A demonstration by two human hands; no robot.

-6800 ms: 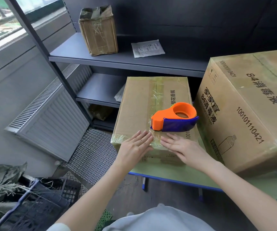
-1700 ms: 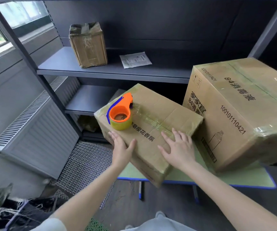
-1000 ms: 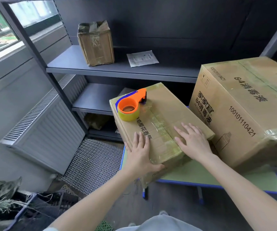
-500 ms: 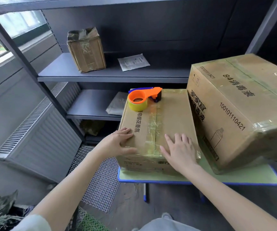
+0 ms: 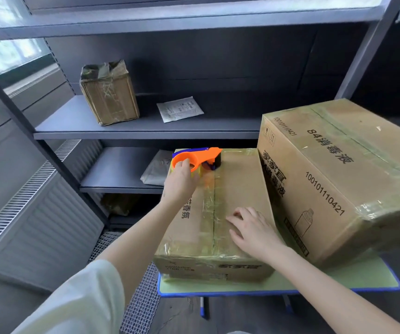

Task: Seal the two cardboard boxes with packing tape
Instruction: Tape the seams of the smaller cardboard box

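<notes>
Smaller box (image 5: 240, 189) of the two lies flat at the near left edge of the green table (image 5: 338, 280), glossy clear tape (image 5: 208, 213) running down its centre seam and over the front edge. The larger box (image 5: 353, 179), printed with black characters and a number, sits tilted against its right side, tape shining on its top and corner. Your left hand (image 5: 179, 182) grips the orange tape dispenser (image 5: 203, 155) at the smaller box's far left corner. Your right hand (image 5: 254, 230) rests on the same box, just right of the seam. Behind, a grey shelf (image 5: 146, 126) holds a taped parcel (image 5: 109, 95) and a paper sheet (image 5: 179, 109).
</notes>
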